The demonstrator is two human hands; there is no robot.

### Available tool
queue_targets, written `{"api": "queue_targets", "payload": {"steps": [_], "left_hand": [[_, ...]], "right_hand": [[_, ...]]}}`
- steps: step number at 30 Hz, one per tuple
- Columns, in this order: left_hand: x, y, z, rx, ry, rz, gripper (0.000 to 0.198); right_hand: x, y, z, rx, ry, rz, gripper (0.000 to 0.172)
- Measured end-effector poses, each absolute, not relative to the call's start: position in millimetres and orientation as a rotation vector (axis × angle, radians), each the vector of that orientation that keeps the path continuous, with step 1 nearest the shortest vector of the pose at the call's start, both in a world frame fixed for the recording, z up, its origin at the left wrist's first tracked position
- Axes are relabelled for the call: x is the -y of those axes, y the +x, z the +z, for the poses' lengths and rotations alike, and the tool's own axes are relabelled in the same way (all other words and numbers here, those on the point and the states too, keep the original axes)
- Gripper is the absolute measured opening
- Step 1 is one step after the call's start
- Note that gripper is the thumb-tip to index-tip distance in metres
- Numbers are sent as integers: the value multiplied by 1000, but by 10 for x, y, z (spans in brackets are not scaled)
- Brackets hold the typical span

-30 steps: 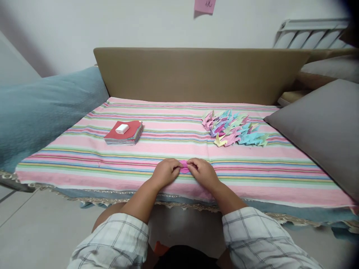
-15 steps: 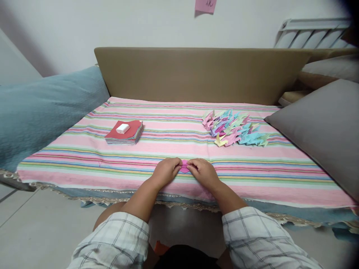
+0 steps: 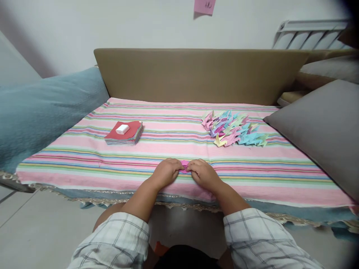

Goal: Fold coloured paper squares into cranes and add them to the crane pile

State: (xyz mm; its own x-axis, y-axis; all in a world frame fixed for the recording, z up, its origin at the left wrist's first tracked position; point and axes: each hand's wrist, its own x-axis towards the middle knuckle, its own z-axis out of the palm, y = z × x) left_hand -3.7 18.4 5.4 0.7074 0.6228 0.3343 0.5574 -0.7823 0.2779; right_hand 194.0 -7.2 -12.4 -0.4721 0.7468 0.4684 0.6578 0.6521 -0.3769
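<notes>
A small piece of bright pink folded paper (image 3: 184,163) lies on the striped cloth, close to the front of the seat. My left hand (image 3: 168,172) pinches its left side with thumb and fingertips. On the opposite side, my right hand (image 3: 204,174) presses and grips the paper in the same way. The fingers hide much of the paper, so its exact folded shape is hard to make out. Farther back on the right sits a cluster of paper cranes (image 3: 231,129) in pink, blue, green, purple and yellow.
A stack of coloured paper sheets (image 3: 125,140), red on top, lies to the left with a small white block (image 3: 122,129) on it. The striped cloth (image 3: 174,144) covers the seat. A grey cushion (image 3: 316,130) stands right; a blue-covered armrest (image 3: 53,108) stands left.
Both hands stay at the pink paper. The fingertips have shifted slightly along it, and a crease between them now looks a little more raised. The other objects have not moved.
</notes>
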Motion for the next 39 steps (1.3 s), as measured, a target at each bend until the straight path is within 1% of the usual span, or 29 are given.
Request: {"api": "queue_targets", "payload": {"steps": [5, 9, 14, 22, 28, 33, 35, 39], "left_hand": [[-176, -49, 101, -920, 2713, 609, 20], [-203, -51, 92, -944, 2686, 617, 13], [-193, -27, 95, -963, 2679, 600, 16], [-156, 63, 51, -1179, 2599, 642, 14], [-136, 130, 80, -1323, 2560, 576, 17], [-136, 140, 72, -1353, 2482, 591, 15], [-135, 133, 67, -1374, 2441, 607, 14], [-125, 117, 71, -1520, 2311, 626, 11]], "right_hand": [[71, 1942, -125, 2248, -1075, 220, 11], [60, 1911, -127, 2240, -1108, 208, 10], [79, 1868, -127, 2200, -1132, 160, 13], [87, 1789, -159, 2061, -1261, 170, 12], [102, 1748, -141, 2020, -1343, 180, 12], [118, 1761, -133, 1985, -1426, 228, 3], [113, 1770, -142, 1945, -1470, 280, 7], [85, 1770, -159, 1871, -1458, 421, 22]]}}
